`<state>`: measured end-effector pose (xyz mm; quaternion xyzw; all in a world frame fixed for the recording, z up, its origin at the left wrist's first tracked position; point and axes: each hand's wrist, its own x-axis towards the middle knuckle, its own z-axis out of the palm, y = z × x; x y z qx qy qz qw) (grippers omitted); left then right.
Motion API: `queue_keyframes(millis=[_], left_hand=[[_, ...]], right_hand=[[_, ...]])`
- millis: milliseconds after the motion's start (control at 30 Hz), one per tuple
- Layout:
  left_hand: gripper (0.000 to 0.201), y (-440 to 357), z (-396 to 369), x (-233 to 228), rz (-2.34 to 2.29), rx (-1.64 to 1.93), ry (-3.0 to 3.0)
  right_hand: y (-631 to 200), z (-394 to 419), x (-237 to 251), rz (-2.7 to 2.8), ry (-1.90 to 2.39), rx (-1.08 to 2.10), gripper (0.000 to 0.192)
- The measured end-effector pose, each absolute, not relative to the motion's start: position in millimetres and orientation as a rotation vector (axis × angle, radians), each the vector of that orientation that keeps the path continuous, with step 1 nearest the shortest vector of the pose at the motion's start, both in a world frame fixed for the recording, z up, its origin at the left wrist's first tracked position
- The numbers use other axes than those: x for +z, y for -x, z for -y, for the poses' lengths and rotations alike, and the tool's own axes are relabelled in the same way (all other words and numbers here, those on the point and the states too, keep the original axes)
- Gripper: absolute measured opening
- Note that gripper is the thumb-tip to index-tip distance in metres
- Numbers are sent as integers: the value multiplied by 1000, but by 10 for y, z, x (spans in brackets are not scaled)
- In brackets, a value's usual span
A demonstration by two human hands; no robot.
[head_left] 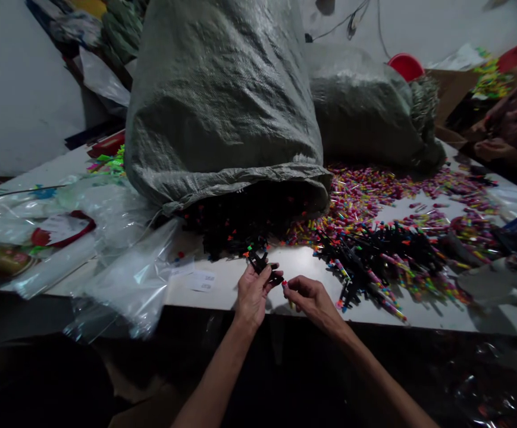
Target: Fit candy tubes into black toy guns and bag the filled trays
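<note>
The left hand pinches a black plastic piece over the white table. The right hand — fingertips closed — grips a small coloured tube beside it.

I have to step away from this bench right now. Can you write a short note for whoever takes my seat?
Left hand: grip shut on a black plastic piece, held above the table edge.
Right hand: pinching a small coloured tube right beside that piece.
Supplies: more black pieces spill from the open grey sack; loose coloured tubes cover the table to the right.
Done: a heap of black pieces carrying coloured tubes lies right of the hands.
Left: the sack's black pieces and the loose tubes are many.
</note>
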<state>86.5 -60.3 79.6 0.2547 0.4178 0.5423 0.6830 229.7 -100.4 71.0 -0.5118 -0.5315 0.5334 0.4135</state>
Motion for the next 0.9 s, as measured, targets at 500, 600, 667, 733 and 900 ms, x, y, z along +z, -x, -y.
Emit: queue_keyframes(millis=[500, 600, 667, 733, 900], left_hand=[[33, -1010, 748, 991, -907, 1199, -682], [31, -1048, 775, 998, -930, 1198, -710], [32, -1077, 796, 984, -949, 1197, -720], [33, -1117, 819, 957, -967, 1213, -709], [28, -1256, 867, 902, -905, 1326, -534]], right_hand=[[-2477, 1140, 882, 1511, 1380, 964, 22], [-2498, 1155, 867, 1542, 1403, 898, 19], [-2515, 1158, 836, 1577, 1420, 829, 18], [-2526, 1160, 795, 1641, 1426, 712, 16], [-2480, 1189, 725, 1783, 1415, 541, 15]])
